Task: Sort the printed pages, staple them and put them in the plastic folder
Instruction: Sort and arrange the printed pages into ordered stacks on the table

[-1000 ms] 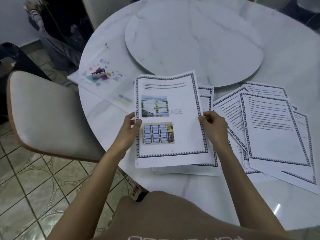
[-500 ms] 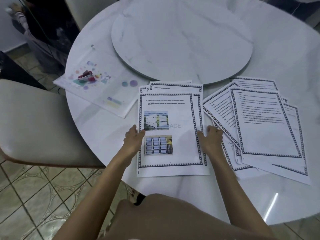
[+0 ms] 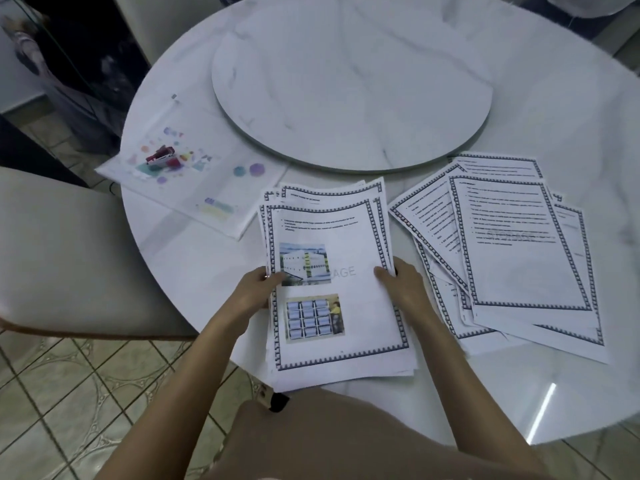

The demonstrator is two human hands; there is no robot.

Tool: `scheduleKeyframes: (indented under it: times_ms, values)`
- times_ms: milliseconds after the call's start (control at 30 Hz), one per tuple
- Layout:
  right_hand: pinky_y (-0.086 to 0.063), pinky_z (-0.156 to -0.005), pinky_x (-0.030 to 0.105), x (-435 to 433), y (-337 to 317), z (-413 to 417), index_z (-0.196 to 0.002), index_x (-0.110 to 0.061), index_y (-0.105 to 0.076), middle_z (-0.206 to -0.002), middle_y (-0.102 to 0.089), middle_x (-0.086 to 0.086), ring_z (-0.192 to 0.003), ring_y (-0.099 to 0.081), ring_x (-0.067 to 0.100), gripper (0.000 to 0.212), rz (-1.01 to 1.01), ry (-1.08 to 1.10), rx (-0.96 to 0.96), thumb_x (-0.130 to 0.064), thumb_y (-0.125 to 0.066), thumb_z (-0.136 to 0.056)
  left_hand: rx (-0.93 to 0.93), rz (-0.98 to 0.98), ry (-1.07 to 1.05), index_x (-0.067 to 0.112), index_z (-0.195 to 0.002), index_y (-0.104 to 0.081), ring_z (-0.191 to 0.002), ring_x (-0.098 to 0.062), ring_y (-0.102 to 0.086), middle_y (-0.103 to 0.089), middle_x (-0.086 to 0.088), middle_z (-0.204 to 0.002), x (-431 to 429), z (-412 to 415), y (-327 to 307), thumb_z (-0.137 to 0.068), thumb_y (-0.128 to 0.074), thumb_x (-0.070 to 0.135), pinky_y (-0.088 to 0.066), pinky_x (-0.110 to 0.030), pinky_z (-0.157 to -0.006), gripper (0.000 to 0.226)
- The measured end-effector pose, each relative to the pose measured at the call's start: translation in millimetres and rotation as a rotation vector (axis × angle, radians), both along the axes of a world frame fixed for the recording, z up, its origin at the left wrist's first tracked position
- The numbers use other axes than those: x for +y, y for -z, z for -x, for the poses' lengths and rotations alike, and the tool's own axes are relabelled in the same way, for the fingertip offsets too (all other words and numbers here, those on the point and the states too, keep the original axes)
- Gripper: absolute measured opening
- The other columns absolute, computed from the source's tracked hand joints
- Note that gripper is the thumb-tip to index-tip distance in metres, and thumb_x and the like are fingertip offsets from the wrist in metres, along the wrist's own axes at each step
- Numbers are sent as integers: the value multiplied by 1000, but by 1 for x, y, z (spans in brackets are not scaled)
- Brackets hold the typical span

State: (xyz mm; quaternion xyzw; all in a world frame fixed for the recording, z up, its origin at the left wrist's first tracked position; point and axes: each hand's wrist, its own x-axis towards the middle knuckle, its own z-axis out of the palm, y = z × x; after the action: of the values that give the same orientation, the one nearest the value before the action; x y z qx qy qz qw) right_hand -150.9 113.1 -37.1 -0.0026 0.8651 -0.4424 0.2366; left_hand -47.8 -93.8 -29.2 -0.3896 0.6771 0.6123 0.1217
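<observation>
A stack of printed pages (image 3: 349, 306) with a patterned border lies at the table's near edge; its top page shows two pictures. My left hand (image 3: 252, 289) grips the stack's left edge, thumb on the upper picture. On the right edge, my right hand (image 3: 403, 285) holds the stack with its thumb on top. A fanned pile of loose text pages (image 3: 519, 251) lies to the right. The clear plastic folder (image 3: 194, 168) with coloured prints lies at the left, and a small red stapler (image 3: 160, 154) sits on it.
The round white marble table (image 3: 554, 98) carries a raised turntable (image 3: 353, 84) in its middle. A beige chair (image 3: 62, 251) stands close on the left over a tiled floor (image 3: 52, 403).
The page with pictures, held up a second ago, came down onto the stack. Both hands now hold the whole stack by its side edges, and it sits nearer the table's edge.
</observation>
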Motion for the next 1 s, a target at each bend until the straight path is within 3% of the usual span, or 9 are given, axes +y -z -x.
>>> scheduleKeyframes:
  times_ms: [67, 200, 333, 467, 600, 700, 767, 933, 1000]
  values:
    - [-37, -80, 18, -4, -4, -1, -123, -7, -53, -122, -60, 10, -104, -55, 19, 30, 37, -9, 67, -14, -45, -95, 72, 54, 2, 8, -119, -52, -82, -13, -53, -57, -5, -105, 6, 1, -1, -97, -46, 17, -41, -22, -64, 25]
    - [-44, -76, 18, -14, -22, 6, -121, -7, -54, -110, -60, 0, -102, -57, 16, 29, 156, 55, 276, -18, -47, -95, 340, 152, -68, 18, -122, -49, -106, -15, -53, -58, 5, -112, 3, 9, -18, -96, -43, 10, -42, -28, -91, 28]
    - [-45, -70, 14, -23, -52, 18, -105, -14, -57, -86, -59, -14, -74, -54, -15, 14, 340, 131, 399, -19, -52, -93, 620, 262, -106, 18, -124, -46, -104, -2, -54, -56, 11, -112, -9, 23, -53, -96, -45, 10, -45, -13, -89, 30]
    - [-41, -75, 0, -29, -71, 21, -120, -3, -54, -99, -59, -13, -82, -53, -23, 30, 505, 176, 474, -14, -53, -92, 822, 291, -165, 29, -111, -46, -103, 6, -56, -56, 17, -110, -13, 26, -74, -95, -44, 5, -45, -21, -96, 29]
    - [-42, -77, 3, -29, -68, 14, -117, -7, -54, -98, -59, -14, -84, -55, -19, 27, 561, 153, 435, -13, -54, -91, 856, 244, -171, 25, -116, -46, -105, 3, -58, -58, 12, -113, -12, 17, -64, -92, -50, 7, -48, -21, -94, 30]
    - [-42, -74, 11, -24, -58, 10, -94, -22, -55, -79, -57, -20, -73, -52, -9, 6, 544, 128, 395, -17, -57, -90, 808, 239, -185, 33, -103, -47, -99, 4, -59, -59, 13, -105, -11, 10, -53, -91, -53, 9, -50, -21, -87, 28]
    - [-41, -71, 14, -22, -55, 8, -84, -27, -52, -72, -54, -19, -70, -49, -4, 10, 538, 112, 402, -20, -56, -90, 792, 229, -187, 33, -102, -48, -98, 5, -59, -59, 13, -106, -10, 8, -48, -92, -52, 7, -49, -17, -84, 29]
    - [-42, -83, 8, -27, -62, 4, -98, -31, -51, -100, -59, -10, -89, -56, -14, 19, 600, 117, 430, -13, -49, -94, 803, 164, -233, 23, -116, -45, -96, 11, -58, -57, 13, -109, 0, 12, -50, -94, -46, 5, -48, -11, -82, 28]
    - [-41, -78, 4, -30, -68, 2, -96, -34, -50, -96, -58, -13, -85, -55, -17, 22, 621, 131, 461, -12, -47, -95, 837, 162, -243, 20, -119, -42, -96, 12, -58, -57, 13, -110, 4, 14, -56, -94, -46, 6, -48, -10, -82, 29]
